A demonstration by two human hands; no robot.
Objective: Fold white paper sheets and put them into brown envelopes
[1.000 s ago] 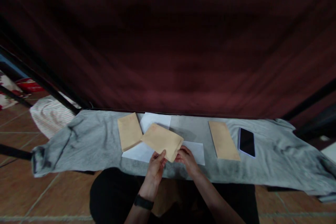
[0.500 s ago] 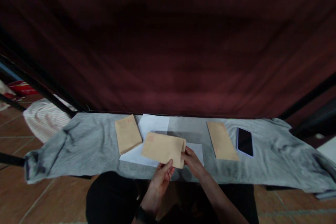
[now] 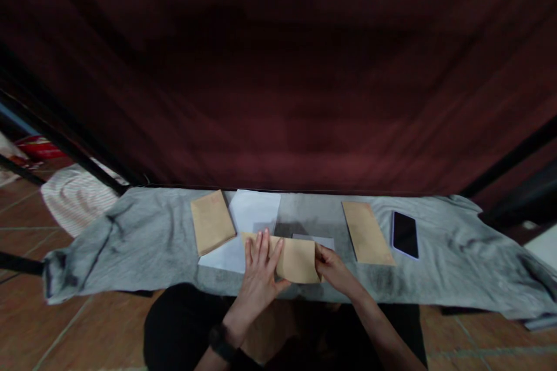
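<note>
Two hands (image 3: 260, 271) on one envelope (image 3: 299, 261), one phone (image 3: 404, 235) apart

envelope (image 3: 300, 261): part under left hand (image 3: 260, 272) | right hand (image 3: 334, 269): fingers partly hidden | forearms (image 3: 378, 324): cropped

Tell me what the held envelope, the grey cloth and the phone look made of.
Envelope: probably matte paper, by its plain brown colour and soft bend.
Cloth: soft-looking fabric, perhaps plush, by its rumples and mottled surface.
Phone: likely glass, by its smooth dark face; lilac edge perhaps plastic.
</note>
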